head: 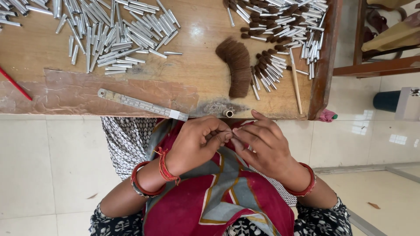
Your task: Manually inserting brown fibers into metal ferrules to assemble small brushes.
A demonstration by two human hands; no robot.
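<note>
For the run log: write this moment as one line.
left hand: pinching small item, unclear | right hand: fingertips meeting left | nearby: brown bristle bundle, metal ruler, metal tubes

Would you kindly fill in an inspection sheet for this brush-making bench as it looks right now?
Surface: wooden table, worn patch with brown tape near the front edge.
Job's things: heap of bare metal tubes; pile of tubes with bristle tufts; loose bundle of brown bristle.
Clutter: metal ruler, thin wooden stick, red stick, short open tube at the table edge.
Hands: left hand and right hand meet fingertip to fingertip over the lap; whatever they pinch is too small to tell.
Cables: nothing seen.
Surroundings: pale tiled floor, wooden furniture on the right.
</note>
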